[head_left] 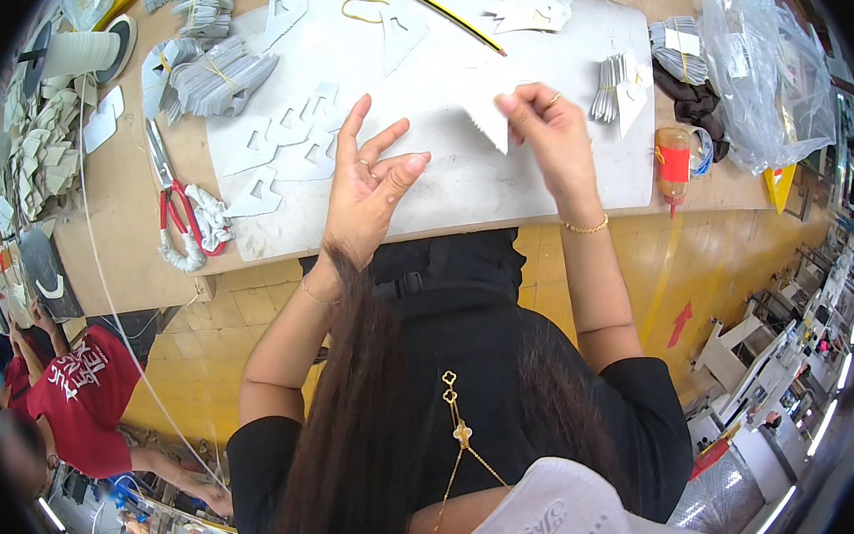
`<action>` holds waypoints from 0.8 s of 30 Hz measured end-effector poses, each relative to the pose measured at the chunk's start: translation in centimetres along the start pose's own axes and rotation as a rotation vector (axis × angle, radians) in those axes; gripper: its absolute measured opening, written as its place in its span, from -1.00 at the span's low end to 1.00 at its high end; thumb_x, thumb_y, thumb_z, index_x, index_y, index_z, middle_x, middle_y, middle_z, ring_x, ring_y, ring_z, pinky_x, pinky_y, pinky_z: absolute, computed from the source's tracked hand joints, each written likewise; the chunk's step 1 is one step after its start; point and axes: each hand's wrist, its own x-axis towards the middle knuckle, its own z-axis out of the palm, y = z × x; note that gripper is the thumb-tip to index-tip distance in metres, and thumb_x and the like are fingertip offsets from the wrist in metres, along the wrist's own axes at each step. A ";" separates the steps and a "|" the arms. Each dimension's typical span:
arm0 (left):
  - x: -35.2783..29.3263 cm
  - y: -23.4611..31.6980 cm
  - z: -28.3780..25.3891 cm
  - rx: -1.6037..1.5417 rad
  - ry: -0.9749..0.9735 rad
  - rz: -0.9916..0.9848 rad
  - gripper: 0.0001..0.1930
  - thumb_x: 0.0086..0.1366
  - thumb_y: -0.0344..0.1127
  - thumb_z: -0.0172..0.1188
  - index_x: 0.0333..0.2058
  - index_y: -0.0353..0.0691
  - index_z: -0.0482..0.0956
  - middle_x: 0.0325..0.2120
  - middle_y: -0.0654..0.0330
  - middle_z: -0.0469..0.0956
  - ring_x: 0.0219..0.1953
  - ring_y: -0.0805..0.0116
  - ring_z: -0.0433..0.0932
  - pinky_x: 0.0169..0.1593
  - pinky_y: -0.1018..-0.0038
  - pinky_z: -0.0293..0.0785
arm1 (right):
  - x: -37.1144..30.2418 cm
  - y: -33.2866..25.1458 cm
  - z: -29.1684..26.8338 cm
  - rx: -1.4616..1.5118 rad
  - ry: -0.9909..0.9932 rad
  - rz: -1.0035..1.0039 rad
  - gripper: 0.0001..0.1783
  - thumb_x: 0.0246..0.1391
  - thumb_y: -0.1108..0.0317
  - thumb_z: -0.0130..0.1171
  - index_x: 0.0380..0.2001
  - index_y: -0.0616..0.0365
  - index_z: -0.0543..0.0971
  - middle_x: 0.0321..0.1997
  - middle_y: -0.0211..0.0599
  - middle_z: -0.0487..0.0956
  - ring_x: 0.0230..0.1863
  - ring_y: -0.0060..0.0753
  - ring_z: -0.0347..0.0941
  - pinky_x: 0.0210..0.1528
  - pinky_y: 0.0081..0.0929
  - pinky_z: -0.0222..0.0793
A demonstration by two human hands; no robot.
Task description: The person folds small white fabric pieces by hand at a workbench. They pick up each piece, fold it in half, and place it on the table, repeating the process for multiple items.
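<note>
Your right hand [554, 136] pinches a white toothed piece [488, 122] over the pale sheet [441, 194], its tip pointing toward your body and long axis slanting from far left to near right, while your left hand [363, 187] is spread.

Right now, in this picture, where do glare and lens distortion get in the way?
In the head view, the white work sheet is bright and washed out around its middle, so the white toothed piece in the right hand stands out weakly; in the head view, the clear plastic bag shows shiny highlights; toward the head view's dark rim, the surroundings bend and stretch.
</note>
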 end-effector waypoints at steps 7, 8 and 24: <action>-0.5 -0.9 -0.8 0.313 -0.055 0.115 -0.42 0.36 -0.42 0.20 0.31 -0.25 0.24 -0.28 0.13 0.63 -0.21 0.49 0.55 -0.06 0.53 0.46 | 7.1 -0.3 -1.9 0.117 0.346 -0.160 -0.49 0.12 0.50 0.31 0.06 0.33 0.30 -0.38 -0.16 0.67 -0.40 -0.49 0.62 -0.36 -0.67 0.51; -0.8 -0.9 -0.8 0.334 -0.062 0.076 -0.48 0.38 -0.40 0.19 0.28 -0.25 0.31 -0.31 0.14 0.63 -0.23 0.50 0.55 -0.09 0.53 0.47 | 7.7 -0.4 -1.9 0.096 0.338 -0.190 -0.48 0.12 0.51 0.30 0.07 0.34 0.29 -0.38 -0.15 0.67 -0.41 -0.48 0.62 -0.36 -0.66 0.52; -2.2 2.4 -8.3 1.544 0.376 0.416 -0.53 0.00 -0.29 0.46 -0.07 -0.24 0.59 -0.13 0.12 0.40 -0.07 0.08 0.34 -0.01 0.23 0.28 | 4.2 -1.9 3.2 -0.405 0.376 -0.478 -0.63 0.12 0.33 0.35 -0.12 0.20 0.41 -0.54 -0.46 0.46 -0.55 -0.71 0.33 -0.47 -0.68 0.29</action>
